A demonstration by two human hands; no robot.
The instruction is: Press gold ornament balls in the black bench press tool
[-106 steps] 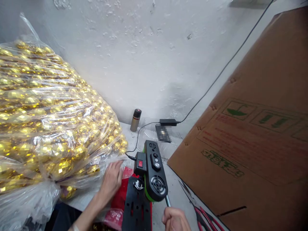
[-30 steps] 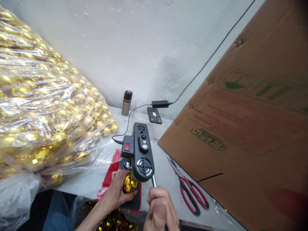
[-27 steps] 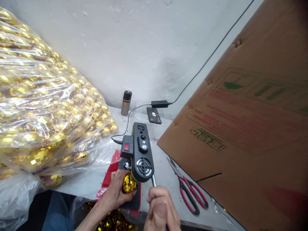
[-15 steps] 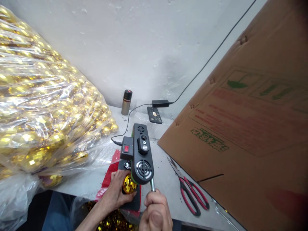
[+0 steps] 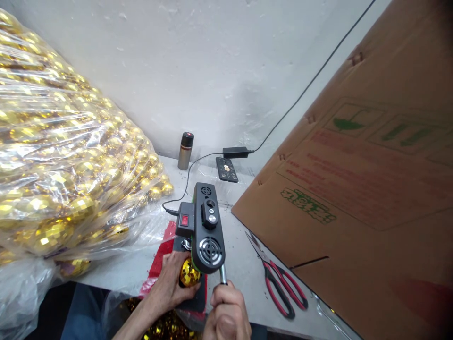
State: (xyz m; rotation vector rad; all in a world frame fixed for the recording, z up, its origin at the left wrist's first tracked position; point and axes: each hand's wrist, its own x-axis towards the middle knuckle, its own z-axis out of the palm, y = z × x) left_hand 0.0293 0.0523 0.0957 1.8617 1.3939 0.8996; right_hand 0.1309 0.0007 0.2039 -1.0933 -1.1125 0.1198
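My left hand (image 5: 174, 278) is curled around a gold mirrored ball (image 5: 189, 272), its thumb on the near side. The ball sits against the underside of a small black bench machine (image 5: 209, 226), above its dark base plate (image 5: 196, 300). My right hand (image 5: 228, 311) is wrapped around a metal lever (image 5: 222, 274) that sticks out from the machine's near right side. The machine has a red switch (image 5: 184, 220) on its left box and round vents on top. Red cloth (image 5: 161, 255) lies under the base.
A clear plastic bag (image 5: 81, 156) full of gold balls fills the left. Red-handled scissors (image 5: 279, 283) lie beside a large cardboard box (image 5: 347, 179). Behind the machine are a phone (image 5: 227, 170), a power adapter (image 5: 236, 152) and a metallic bottle (image 5: 186, 151). More gold pieces (image 5: 170, 326) are below the table edge.
My right hand and the lever have shifted very slightly left and down. My left hand keeps its hold on the ball.
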